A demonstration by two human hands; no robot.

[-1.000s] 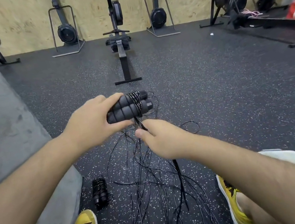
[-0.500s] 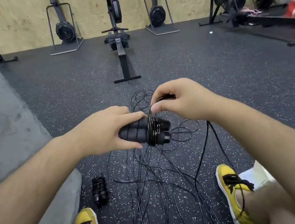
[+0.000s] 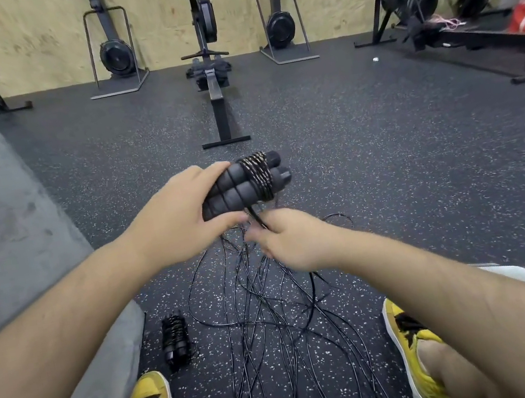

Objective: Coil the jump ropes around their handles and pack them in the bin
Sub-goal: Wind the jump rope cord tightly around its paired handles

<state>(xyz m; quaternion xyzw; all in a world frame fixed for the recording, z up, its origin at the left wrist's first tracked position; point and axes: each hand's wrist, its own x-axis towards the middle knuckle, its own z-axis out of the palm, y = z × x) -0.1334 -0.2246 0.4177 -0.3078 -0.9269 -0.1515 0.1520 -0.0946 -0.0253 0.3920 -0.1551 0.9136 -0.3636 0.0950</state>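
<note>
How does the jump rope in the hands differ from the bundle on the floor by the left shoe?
The left hand grips the held jump rope in the air; the floor bundle lies untouched. The held jump rope has coils only near one end, its cord running to the right hand; the floor bundle is wrapped along most of its length. Both are black.

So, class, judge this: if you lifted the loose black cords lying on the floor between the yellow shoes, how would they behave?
Probably floppy: the loose cords lie in slack, wandering loops on the floor, so they would sag and trail. Likely to snag, since many strands cross one another. Being so thin, they look light for their length.
</note>
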